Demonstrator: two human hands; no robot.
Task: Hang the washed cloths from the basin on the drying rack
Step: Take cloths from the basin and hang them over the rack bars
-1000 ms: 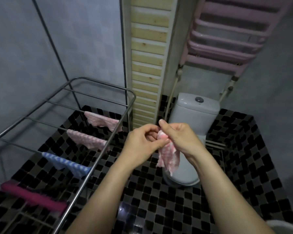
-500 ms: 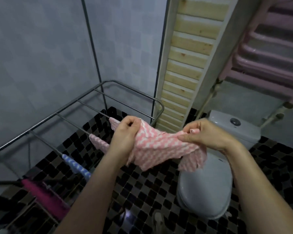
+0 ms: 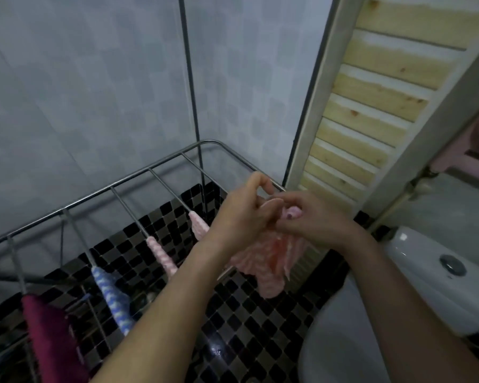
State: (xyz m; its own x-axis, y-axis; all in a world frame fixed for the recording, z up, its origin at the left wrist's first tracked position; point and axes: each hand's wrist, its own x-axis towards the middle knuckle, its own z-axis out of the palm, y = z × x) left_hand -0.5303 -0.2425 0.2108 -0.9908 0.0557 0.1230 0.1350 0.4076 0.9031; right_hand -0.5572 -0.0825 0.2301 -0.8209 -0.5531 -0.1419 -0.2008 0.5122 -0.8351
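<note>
My left hand and my right hand are close together and both grip a pink-and-white cloth, which hangs bunched below them. They are over the near right rail of the steel drying rack, by its far end. On the rack's bars hang two pink cloths, a blue-and-white cloth and a dark red cloth. The basin is out of view.
A white toilet stands at the lower right. A wooden slatted panel rises behind my hands. Grey tiled walls close the corner behind the rack. The floor is black mosaic tile.
My hands have come together from a spread hold, so the cloth is bunched again. They have moved up and toward the rack's far right corner. The view has turned left.
</note>
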